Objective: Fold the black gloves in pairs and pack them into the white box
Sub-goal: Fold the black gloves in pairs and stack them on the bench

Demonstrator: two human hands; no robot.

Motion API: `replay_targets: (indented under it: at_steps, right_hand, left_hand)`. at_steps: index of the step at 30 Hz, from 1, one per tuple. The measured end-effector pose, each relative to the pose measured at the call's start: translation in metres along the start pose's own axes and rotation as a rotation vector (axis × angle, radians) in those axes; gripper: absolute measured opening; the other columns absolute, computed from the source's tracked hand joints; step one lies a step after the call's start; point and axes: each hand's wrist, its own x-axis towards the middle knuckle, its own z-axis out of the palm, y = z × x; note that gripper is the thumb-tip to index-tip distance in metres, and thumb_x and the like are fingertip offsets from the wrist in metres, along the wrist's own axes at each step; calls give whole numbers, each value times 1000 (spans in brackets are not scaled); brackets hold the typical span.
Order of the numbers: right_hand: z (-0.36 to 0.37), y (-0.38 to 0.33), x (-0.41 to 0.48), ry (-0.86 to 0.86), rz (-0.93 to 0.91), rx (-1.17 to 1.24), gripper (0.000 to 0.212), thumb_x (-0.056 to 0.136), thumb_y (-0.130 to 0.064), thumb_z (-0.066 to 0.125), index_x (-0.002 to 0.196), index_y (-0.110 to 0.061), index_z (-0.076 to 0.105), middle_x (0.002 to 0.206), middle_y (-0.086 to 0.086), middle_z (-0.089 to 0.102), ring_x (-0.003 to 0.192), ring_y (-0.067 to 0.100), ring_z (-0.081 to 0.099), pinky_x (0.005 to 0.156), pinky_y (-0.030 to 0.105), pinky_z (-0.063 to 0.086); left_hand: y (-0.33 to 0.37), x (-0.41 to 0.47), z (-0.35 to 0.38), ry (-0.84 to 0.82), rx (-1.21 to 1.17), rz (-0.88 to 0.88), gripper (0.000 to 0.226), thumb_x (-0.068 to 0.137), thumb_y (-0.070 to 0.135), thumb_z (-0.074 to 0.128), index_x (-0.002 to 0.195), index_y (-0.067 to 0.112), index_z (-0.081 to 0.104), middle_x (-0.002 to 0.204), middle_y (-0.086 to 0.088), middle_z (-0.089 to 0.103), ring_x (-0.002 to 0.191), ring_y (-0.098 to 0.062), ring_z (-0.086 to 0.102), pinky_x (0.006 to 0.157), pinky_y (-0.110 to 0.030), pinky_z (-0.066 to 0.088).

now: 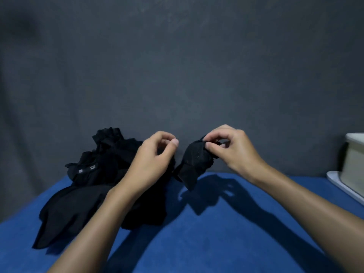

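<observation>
Watching this one remotely, here's what worries me. The right hand [232, 150] has its fingers [216, 133] pinched on just the top edge of one black glove [195, 160], which hangs clear above the blue worktop [216, 233] and looks bunched up. The left hand [151, 160] is curled, thumb against forefinger, in front of the pile of black gloves [102, 174]. I honestly can't tell if it has any fabric.

With a pinch that small on thin, slippery-looking cloth, I'd guess the glove could slide out or twist. Finding its mate also looks tricky, since everything in that heap is the same black and tangled. Pull one and you might drag several. The white box [354, 158] is way off at the right edge, so a loose fold may spring open on the carry.
</observation>
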Motion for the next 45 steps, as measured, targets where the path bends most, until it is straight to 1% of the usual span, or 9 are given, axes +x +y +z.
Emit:
replay_targets:
  at_steps: [3,9,14,18,24,30,35,42,45]
  right_hand:
    - [-23,8,-29,-21,26,81,26,83,5,69,78,-21,71,95,3,61,75,14,63,74,33,56]
    - [-53,31,-74,-65,106,93,29,84,7,67,82,-22,73,99,0,57,74,9,64,77,26,55]
    - [-71,54,-88,1,271,98,32,86,-9,71,112,-28,66,120,0,57,98,1,63,88,19,51]
    - [-68,66,-98,-26,583,528,42,93,-19,64,129,-35,51,108,11,66,87,18,63,80,32,49]
    - [-63,71,-94,-40,625,511,41,85,-1,69,117,-25,62,119,13,62,105,24,66,90,37,55]
    - [-61,73,-86,67,609,278,15,87,-6,67,96,-18,68,95,19,71,73,23,63,74,34,51]
    - [-58,89,-95,-86,548,-105,14,86,-19,70,96,-26,64,104,1,65,89,15,62,75,22,47]
    - [-65,80,-118,-311,262,-310,40,60,-67,68,87,-38,60,95,-22,56,105,0,46,94,28,36]
    - [-63,80,-128,-436,230,-418,36,65,-58,75,93,-41,62,105,-25,51,111,-3,36,98,25,30]
  left_hand:
    - [8,-14,37,-177,-140,-160,15,91,49,59,96,35,64,83,4,69,74,-14,64,76,-43,55]
    - [13,-45,92,-317,-444,-416,21,97,20,61,118,23,60,54,7,51,49,-7,46,55,-25,41]
    - [15,-45,114,-140,-644,-390,20,90,4,69,103,18,70,88,-2,69,81,-15,65,67,-27,51]
    - [14,-46,125,-55,-637,-333,21,89,-3,67,104,10,70,95,5,69,65,0,62,53,-12,44]
    - [4,-43,131,26,-640,-259,26,89,-7,65,98,16,70,91,6,71,73,-1,64,64,-17,52]
    - [-13,-42,134,-100,-383,-376,22,99,7,56,96,21,72,97,-7,73,73,-5,66,66,-15,52]
    - [-27,-49,124,-328,181,-65,19,99,21,57,114,23,68,116,11,51,99,6,53,83,4,30]
    - [-35,-58,118,-577,323,56,36,100,37,50,130,23,63,144,16,49,132,-4,47,113,-36,37]
    - [-34,-58,115,-601,421,64,51,92,51,42,133,25,60,143,15,49,132,-3,45,113,-39,36]
